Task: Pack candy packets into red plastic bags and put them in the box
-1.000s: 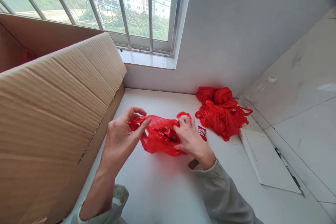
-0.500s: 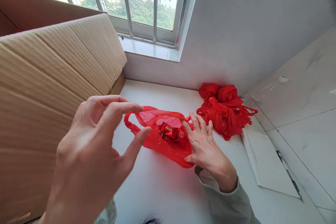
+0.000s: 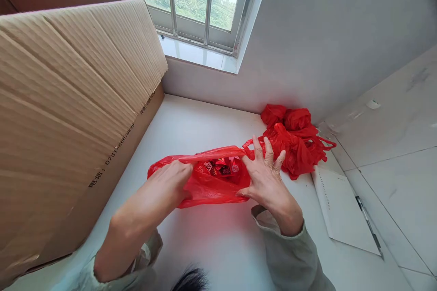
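A red plastic bag lies on the white tabletop with its mouth spread toward me. Several shiny red wrapped packets show inside it. My left hand is at the bag's left end, thumb and fingers on the plastic at the mouth; some of its fingertips are hidden. At the right end, my right hand holds the rim between thumb and index finger, its other fingers spread upward. One handle loop of the bag stands behind the right hand.
A large open cardboard box fills the left side. A heap of red plastic bags lies behind my right hand. Further right are a white notebook and a pen. A barred window and wall stand behind.
My left hand has come down from above the box side onto the bag's left end. The bag's mouth is stretched wider and flatter. My right hand has stayed at the bag's right end.
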`<state>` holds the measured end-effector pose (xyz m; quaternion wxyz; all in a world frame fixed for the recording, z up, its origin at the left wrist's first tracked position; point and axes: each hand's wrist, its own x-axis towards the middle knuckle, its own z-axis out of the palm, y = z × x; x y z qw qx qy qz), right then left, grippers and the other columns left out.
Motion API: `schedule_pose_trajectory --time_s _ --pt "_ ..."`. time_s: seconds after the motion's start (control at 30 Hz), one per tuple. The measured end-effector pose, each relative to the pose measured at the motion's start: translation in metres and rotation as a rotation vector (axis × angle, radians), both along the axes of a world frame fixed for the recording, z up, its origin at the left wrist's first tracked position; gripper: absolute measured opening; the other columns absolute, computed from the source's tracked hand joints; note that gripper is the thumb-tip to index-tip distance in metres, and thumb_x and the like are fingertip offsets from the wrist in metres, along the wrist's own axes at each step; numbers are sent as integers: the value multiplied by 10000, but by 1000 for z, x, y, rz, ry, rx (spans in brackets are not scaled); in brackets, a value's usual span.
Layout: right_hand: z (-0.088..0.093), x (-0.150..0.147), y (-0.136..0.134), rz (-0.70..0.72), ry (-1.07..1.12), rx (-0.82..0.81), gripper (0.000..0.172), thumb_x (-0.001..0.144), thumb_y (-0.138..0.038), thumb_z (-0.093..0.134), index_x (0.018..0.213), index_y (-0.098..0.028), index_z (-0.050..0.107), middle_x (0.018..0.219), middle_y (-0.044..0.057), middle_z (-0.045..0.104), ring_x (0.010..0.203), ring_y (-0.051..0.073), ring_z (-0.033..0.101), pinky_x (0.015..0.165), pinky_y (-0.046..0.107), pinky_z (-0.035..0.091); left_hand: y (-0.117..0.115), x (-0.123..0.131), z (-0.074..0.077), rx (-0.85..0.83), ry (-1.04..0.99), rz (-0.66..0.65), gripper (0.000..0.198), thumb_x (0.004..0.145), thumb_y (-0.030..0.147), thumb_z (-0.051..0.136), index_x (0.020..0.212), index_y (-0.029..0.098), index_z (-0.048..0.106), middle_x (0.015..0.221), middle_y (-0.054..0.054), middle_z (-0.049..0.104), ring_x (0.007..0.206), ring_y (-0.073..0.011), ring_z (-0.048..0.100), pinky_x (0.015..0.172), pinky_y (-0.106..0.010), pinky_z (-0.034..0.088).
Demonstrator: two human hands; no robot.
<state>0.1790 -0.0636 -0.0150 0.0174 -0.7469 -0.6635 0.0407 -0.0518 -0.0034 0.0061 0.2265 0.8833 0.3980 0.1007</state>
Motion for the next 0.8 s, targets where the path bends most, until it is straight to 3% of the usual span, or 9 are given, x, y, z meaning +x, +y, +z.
schedule_pose_trajectory --time_s 0.17,0.3,0.43,0.57,0.63,0.7,0.8 --pt "-3 11 -4 -32 -76 179 810 569 -429 909 1297 -307 576 1645 153 -16 1472 485 -53 1011 834 31 -2 -10 6 -166 8 78 248 878 134 400 892 242 623 931 17 685 891 -184 645 770 -274 516" --pt "-5 13 -6 -20 -106 140 842 542 -389 928 1299 -266 579 1633 198 55 1473 486 -20 1025 825 78 -11 0 3 -5 107 -48 411 861 18 329 1035 226 637 1007 -29 694 990 -199 644 928 -342 497" --pt "-4 10 -6 38 -151 147 678 633 -301 884 1251 -217 616 1595 229 205 1467 489 73 1030 812 140 -16 20 -1 121 149 -217 480 836 -41 325 1083 229 634 1137 -55 668 1127 -205 607 1022 -380 463" --pt "7 0 -5 95 -188 327 422 765 -147 766 1164 -249 673 1526 159 400 1449 460 194 1028 808 162 -13 41 -12 168 178 -349 507 853 -56 306 1204 176 589 1292 -96 606 1286 -247 507 1108 -454 404" --pt "13 -6 -3 153 -141 398 282 842 -95 671 1076 -247 708 1409 114 550 1379 387 373 1074 740 210 -11 46 -19 206 210 -367 512 859 -58 289 1291 82 524 1376 -183 541 1343 -311 453 1131 -529 359" --pt "17 -12 -1 231 -60 343 248 896 -58 577 1018 -220 720 1174 79 695 1171 279 574 1106 640 284 -12 45 -24 229 240 -388 496 857 -61 272 1286 13 509 1363 -240 539 1323 -346 475 1100 -547 383" --pt "17 -17 3 276 -4 146 303 908 -4 496 979 -195 720 928 30 736 940 204 641 1114 591 320 -16 39 -23 230 257 -427 468 847 -70 226 1057 64 621 1104 -172 680 1044 -292 652 906 -429 520"
